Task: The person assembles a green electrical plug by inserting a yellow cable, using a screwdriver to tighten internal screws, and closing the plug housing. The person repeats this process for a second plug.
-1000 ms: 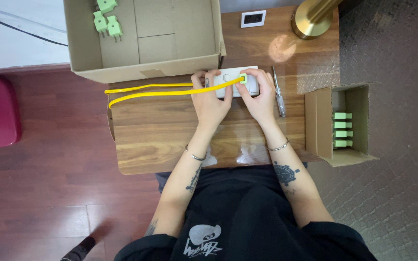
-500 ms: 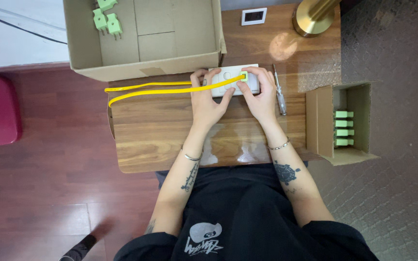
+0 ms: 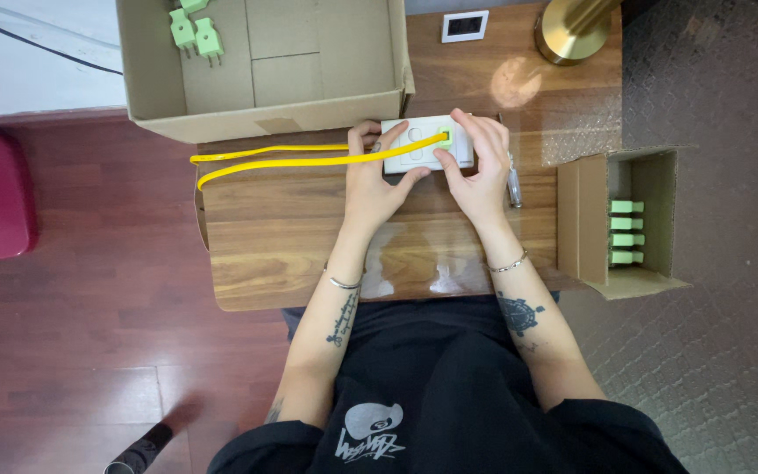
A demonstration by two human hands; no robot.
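Against the earlier frame I see almost no change: both hands stay on the same part, fingers shifted slightly. The large open brown cardboard box (image 3: pixel 326 79) sits at the wooden table's (image 3: pixel 291 237) far edge, its top cut off, with pale green plugs (image 3: pixel 196 33) inside. The smaller brown carton (image 3: pixel 629 219) at the right edge holds a column of green plugs (image 3: pixel 626 232). The white rectangular socket plate (image 3: pixel 418 145) lies on the table just before the large box. My left hand (image 3: pixel 370 180) pinches its left end; my right hand (image 3: pixel 475 162) presses fingers closed on a green plug (image 3: pixel 446 135) seated in it, hiding the right end. A doubled yellow cable (image 3: pixel 291 158) runs left. A slim tool (image 3: pixel 513 183) beside the right hand is hard to identify.
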